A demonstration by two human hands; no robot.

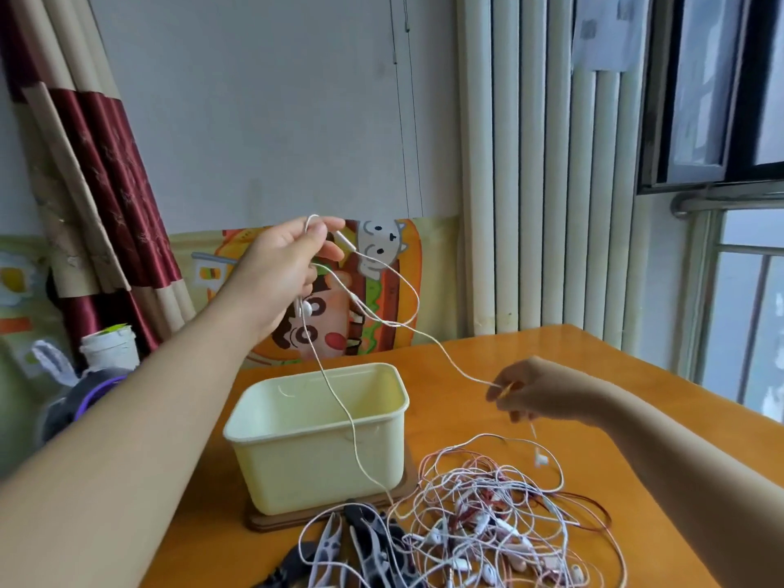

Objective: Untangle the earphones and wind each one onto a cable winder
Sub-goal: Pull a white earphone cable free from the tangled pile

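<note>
Pinching white earphone cable (pixel 339 403) with left hand (pixel 284 269) above pale yellow plastic tub (pixel 297 473). Also pinching it with right hand (pixel 539 396), right of tub.

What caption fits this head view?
Left hand holds a white cable high, right hand pinches it lower, above the tangle beside a tub.

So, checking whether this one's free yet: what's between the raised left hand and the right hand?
Head view: only the white earphone cable, looping through the air from the left hand to the right hand.
</note>
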